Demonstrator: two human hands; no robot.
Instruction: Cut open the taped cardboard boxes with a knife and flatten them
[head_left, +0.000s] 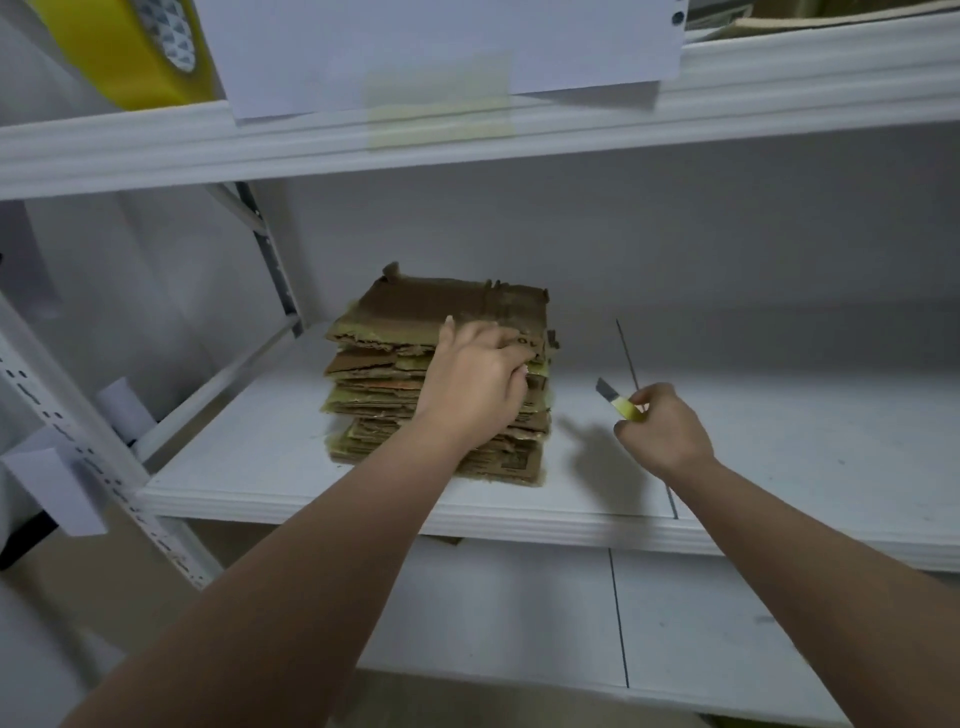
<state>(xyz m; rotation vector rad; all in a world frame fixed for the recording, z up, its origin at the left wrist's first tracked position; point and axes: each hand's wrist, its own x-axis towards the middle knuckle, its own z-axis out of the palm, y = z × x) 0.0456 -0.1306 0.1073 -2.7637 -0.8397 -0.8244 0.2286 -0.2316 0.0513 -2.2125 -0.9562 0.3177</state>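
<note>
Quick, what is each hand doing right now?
Left hand: fingers curled over the near edge of the stack of flattened brown cardboard pieces, gripping it.
Right hand: closed around a yellow-handled utility knife, blade extended.

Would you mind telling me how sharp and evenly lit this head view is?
Head view: dim, flat light; the right hand with the knife throws a soft shadow on the shelf; wide-angle bending of shelf edges; left hand slightly blurred on the cardboard stack.
</note>
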